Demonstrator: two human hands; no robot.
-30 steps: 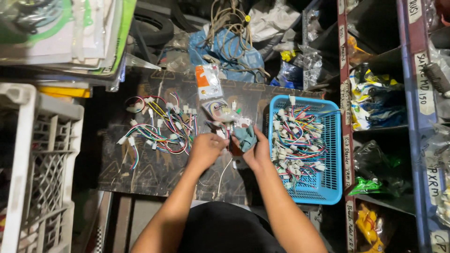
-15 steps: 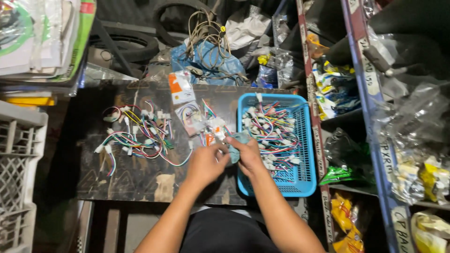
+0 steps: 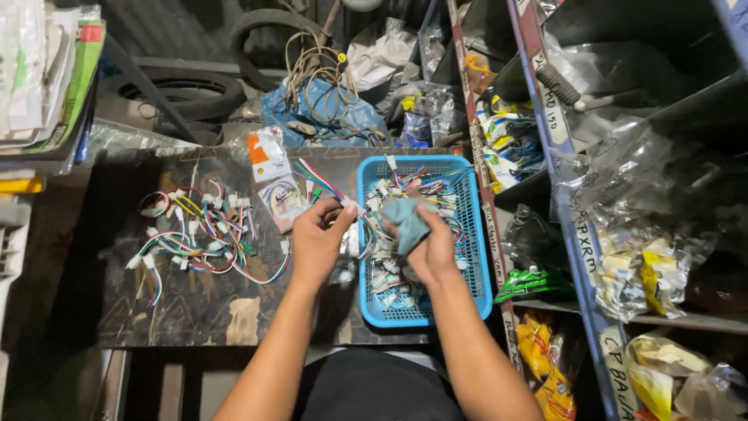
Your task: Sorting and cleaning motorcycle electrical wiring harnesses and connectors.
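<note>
Blue plastic is framing most of the action here: a shallow blue basket [image 3: 475,257] is sitting at the right end of the dark worktop [image 3: 202,312], just under the person's hands, so that loose pieces are staying gathered instead of spreading over the board. The right hand [image 3: 432,249] is hovering over the basket with its fingers curled closed around a crumpled teal cloth [image 3: 405,222], bunched into the palm as a wiping pad would be. The left hand [image 3: 318,238] is pinching, between thumb and fingertips, the white connector [image 3: 348,206] at the end of a red, green and white wire lead [image 3: 315,175]; the remaining fingers are folded in loosely. The lead is trailing up and left from the pinch, so the plug end is being presented toward the cloth, at the basket's left rim.

Inside the basket a tangle of wired connectors [image 3: 389,277] is lying heaped. Well apart, on the left part of the worktop, a second spread of coloured wire harnesses [image 3: 199,234] is lying flat and fanned out, seemingly kept separate from the basket's lot. Between the two, small clear packets [image 3: 274,175] with orange labels are resting near the worktop's far edge. To the right, shelving [image 3: 545,140] crammed with bagged parts is standing beside the basket, within easy arm's reach.
</note>
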